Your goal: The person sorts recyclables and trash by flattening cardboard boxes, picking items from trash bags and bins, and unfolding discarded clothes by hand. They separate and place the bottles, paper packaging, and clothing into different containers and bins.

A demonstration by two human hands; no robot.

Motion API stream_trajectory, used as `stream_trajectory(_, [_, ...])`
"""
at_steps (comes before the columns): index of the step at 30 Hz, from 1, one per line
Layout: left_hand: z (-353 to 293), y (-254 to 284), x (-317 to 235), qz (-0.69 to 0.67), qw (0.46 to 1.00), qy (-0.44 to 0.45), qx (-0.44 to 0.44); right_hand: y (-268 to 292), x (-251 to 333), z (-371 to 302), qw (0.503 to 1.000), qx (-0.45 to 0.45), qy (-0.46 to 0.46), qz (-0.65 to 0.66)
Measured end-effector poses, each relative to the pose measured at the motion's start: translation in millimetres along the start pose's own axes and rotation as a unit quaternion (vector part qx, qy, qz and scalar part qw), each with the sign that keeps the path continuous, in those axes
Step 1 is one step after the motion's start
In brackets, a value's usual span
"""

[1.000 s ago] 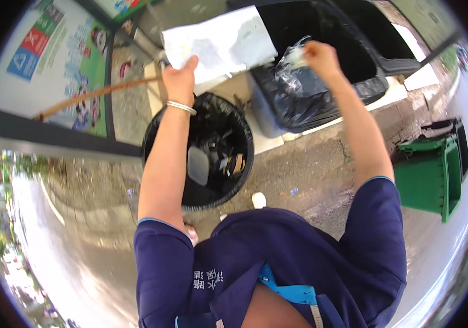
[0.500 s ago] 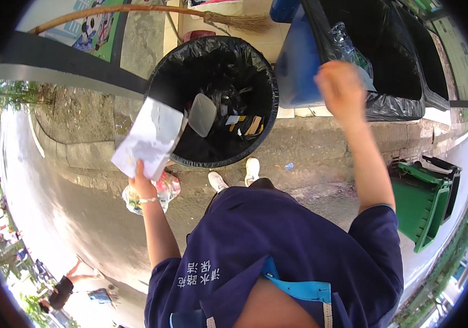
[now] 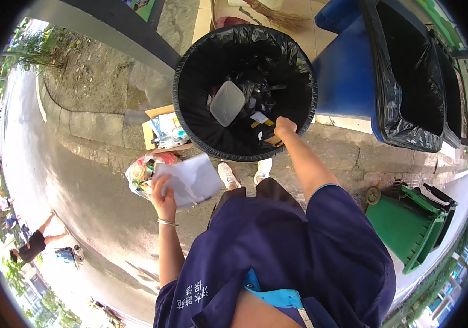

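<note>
In my left hand (image 3: 164,201), fingers closed at its edge, is a white sheet (image 3: 193,177) with grey patches, in front of the round bin. My right hand (image 3: 285,130) reaches inside the right part of that round bin (image 3: 183,123), which has a black liner. Its fingers curl beside a yellow-and-black packaging piece (image 3: 262,119) and a brown cardboard piece (image 3: 274,141); what they grip is hidden. A translucent plastic tub (image 3: 227,104) lies in the bin among crumpled black plastic.
A clear bag of mixed waste (image 3: 141,174) and a cardboard box of bottles (image 3: 149,134) stand left. At right are a lined blue bin (image 3: 343,71) and a tipped green bin (image 3: 403,224). A straw broom (image 3: 283,16) lies beyond; a metal post (image 3: 130,44) slants nearby.
My right hand has moved left from the blue bin into the round bin. My left hand has drawn the white sheet off the round bin's rim, toward me. The box of bottles now shows.
</note>
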State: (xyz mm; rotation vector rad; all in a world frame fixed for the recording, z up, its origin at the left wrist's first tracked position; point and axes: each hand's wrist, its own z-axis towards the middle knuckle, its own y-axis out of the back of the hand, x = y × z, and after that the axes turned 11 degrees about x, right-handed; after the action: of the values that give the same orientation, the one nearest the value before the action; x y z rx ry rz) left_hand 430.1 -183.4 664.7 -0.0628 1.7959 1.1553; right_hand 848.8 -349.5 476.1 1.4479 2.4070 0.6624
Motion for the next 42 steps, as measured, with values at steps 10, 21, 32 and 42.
stream_trajectory(10, [52,-24,-2,-0.06,0.995,-0.01,0.073,-31,20,-33,0.995,-0.075,0.035,-0.052])
stream_trajectory(21, [70,-49,-48,-0.056,0.981,-0.013,0.183,-17,53,-65,0.933,-0.18,0.088,0.3])
stream_trajectory(32, [109,-102,-109,-0.15,0.957,0.024,0.249,9,59,-204,0.661,-0.327,0.393,0.549])
stream_trajectory(42, [123,-99,-168,-0.453,0.817,0.149,0.325,58,-4,-215,0.72,-0.431,0.406,0.363])
